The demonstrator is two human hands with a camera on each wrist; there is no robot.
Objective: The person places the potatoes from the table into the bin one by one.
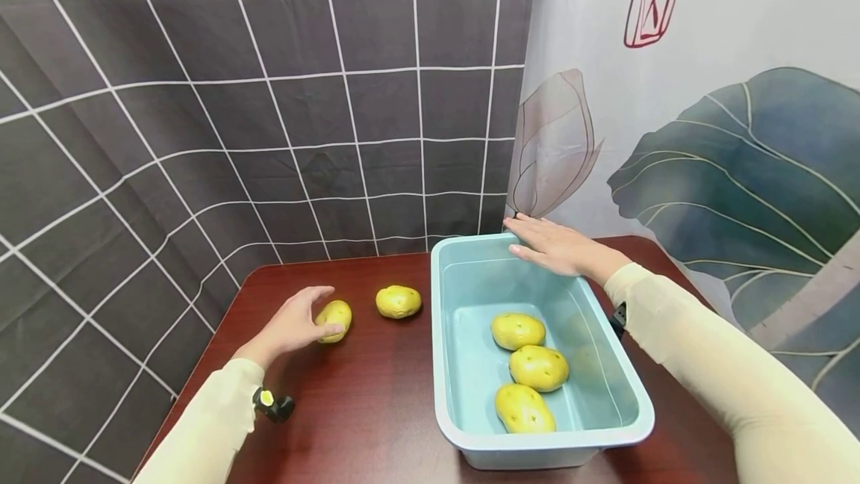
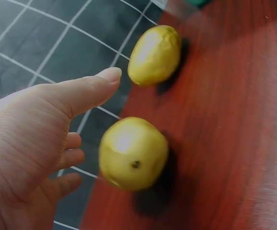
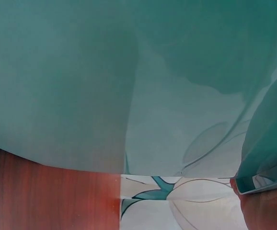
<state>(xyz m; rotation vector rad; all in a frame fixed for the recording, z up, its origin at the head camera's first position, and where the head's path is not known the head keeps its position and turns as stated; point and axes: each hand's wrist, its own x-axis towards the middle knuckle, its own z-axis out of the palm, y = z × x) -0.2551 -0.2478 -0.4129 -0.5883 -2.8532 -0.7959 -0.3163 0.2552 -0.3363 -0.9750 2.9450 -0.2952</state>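
My left grip (image 1: pixel 292 326) is released, thumb and fingers spread around a loose potato (image 1: pixel 340 312); the left wrist view shows a gap between thumb and skin. My right grip (image 1: pixel 556 245) clasps nothing that I can make out: its fingers lie straight over the far right corner of the bin (image 1: pixel 558 440).

Around me, a dark grey cloth (image 1: pixel 376 103) with white grid lines hangs behind and to the left, and a white cloth (image 1: pixel 584 13) printed with large leaves hangs to the right. The table (image 1: pixel 376 402) is reddish brown with a slight sheen, so I'd expect things to slide on it easily.

The light blue bin stands on the table's right side. If I pressed hard on that one corner, I think it could skid or tip. Three potatoes (image 1: pixel 539 368) lie in it, two of them seeming to touch; a knock might roll them together. My right wrist view is mostly bin wall, so I can't check them there.

The other potato (image 1: pixel 399 302) lies outside, between bin and left grip. The one by my left grip worries me most: rounded and smooth, it could roll toward the table's edge if my thumb nudged it off-centre, or slip from a light pinch.
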